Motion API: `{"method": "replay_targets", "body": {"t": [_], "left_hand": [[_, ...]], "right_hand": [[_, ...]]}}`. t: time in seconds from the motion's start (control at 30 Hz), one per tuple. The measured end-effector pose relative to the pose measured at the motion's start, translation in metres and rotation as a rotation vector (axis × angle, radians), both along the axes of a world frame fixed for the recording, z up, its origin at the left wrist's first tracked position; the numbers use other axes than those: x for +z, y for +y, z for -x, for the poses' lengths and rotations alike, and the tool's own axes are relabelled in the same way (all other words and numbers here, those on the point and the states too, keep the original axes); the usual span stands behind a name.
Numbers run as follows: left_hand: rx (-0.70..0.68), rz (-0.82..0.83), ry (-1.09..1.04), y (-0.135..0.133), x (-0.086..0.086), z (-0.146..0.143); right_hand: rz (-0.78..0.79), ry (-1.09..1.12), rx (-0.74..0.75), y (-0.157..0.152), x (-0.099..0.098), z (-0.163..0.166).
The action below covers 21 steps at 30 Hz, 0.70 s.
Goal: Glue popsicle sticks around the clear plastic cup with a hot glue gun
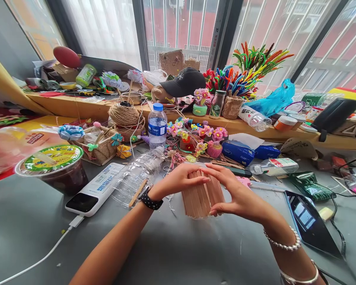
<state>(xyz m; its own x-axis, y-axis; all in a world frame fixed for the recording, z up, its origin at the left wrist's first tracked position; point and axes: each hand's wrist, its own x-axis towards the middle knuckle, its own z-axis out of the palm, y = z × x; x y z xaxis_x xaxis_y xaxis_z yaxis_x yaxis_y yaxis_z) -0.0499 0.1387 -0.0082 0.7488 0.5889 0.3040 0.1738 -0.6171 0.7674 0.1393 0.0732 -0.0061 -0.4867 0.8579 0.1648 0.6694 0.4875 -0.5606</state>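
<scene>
A container faced with upright wooden craft sticks (197, 202) stands on the grey table in front of me, with a clear plastic edge at its bottom. My left hand (188, 178) bends over its upper rim, fingers curled at the far side and thumb across the top. On the right side, my right hand (235, 190) grips it, with thumb low on the sticks and fingers up at the rim. Part of the container is hidden behind both hands. Left of it lies a cut clear plastic bottle (145, 170), with a loose craft stick (138, 192) by it.
A lidded drink cup (62, 170) and a white power bank (95, 190) with cable sit left. A blue-capped water bottle (157, 126), twine (124, 115) and pipe-cleaner flowers stand behind. At right are a dark phone (310, 223) and a glue gun (246, 183).
</scene>
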Motion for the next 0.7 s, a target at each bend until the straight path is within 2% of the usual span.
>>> {"method": "replay_targets", "body": {"t": [0.53,0.7], "left_hand": [[0.012,-0.012,0.023,-0.0074,0.0031,-0.0009],[0.028,0.003,0.067,-0.0068,0.0013,-0.0021]], "right_hand": [[-0.001,-0.142,-0.066,-0.0056,0.0092,0.0031],[-0.047,-0.156,-0.086,-0.0057,0.0069,-0.0006]]}}
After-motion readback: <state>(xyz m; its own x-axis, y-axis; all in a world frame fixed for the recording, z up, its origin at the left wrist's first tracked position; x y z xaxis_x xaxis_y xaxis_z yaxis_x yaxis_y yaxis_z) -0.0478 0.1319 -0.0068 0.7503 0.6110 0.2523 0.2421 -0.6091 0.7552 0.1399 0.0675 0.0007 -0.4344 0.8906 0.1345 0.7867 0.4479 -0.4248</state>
